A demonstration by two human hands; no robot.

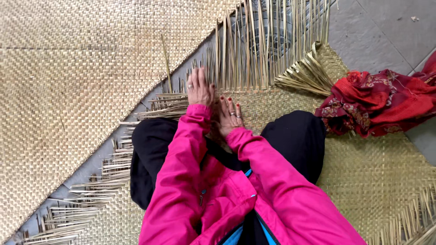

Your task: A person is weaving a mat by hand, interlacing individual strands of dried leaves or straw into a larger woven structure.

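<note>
mat being woven [363,181]: pale straw mat under the person, runs from the lower left edge to the right side, woven part tight and checkered
loose strips [254,50]: unwoven straw ends sticking up and away from the mat's top edge, fanned out over the floor, just ahead of both hands
weaving edge: where woven part meets loose strips, right at the fingertips, centre of view
left hand [200,88]: flat, fingers together and stretched out, pressed down on the strips at the mat edge; ring on one finger, dark red nails; holds nothing
right hand [230,117]: flat on the woven part just beside the left hand, fingers slightly spread, rings, red nails; nothing gripped
sleeves [268,181]: bright pink jacket, both arms reaching forward, close together
legs [295,136]: black trousers, knees out to either side, person sits on the mat
folded bundle [304,72]: bunch of strips bent over, lying on the mat to the right of the hands
side fringe [91,186]: more loose strip ends along the mat's left edge, over the grey gap
second mat [77,77]: big finished straw mat, upper left, apart from the worked mat by a strip of floor
red cloth [381,102]: crumpled patterned fabric, right side, partly on the mat, partly on floor
floor [377,31]: grey tiles, upper right
</note>
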